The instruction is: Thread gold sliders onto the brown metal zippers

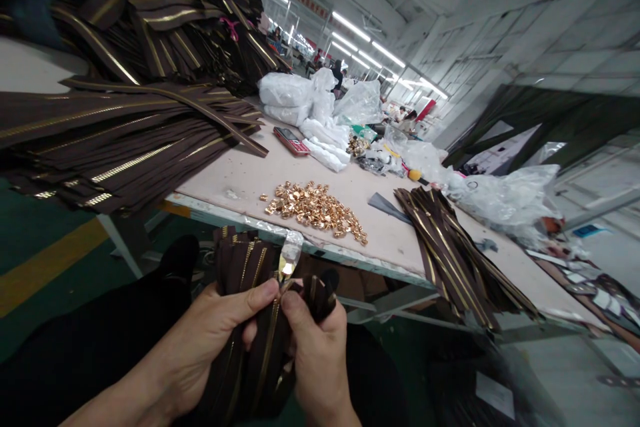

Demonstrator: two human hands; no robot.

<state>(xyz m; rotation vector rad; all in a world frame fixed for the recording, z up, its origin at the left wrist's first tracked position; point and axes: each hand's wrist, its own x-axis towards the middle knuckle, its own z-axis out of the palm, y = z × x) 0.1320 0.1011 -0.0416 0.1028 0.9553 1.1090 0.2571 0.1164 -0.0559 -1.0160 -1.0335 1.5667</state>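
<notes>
While the left hand and right hand, nearly closed, pinch brown zippers, the table edge crosses twelve o'clock, gold pieces just beyond.

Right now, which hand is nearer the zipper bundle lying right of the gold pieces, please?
Right. The right hand is left of the zipper bundle, clearly apart; the left hand is farther left.

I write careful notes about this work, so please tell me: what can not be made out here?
In the head view:
Left hand: most fingers, hidden behind the held zipper strips.
Gold pieces: exact number, too small and overlapping.
Red phone: key markings, too small.
Large strip pile: full extent, cut off by the top and left edges.
</notes>
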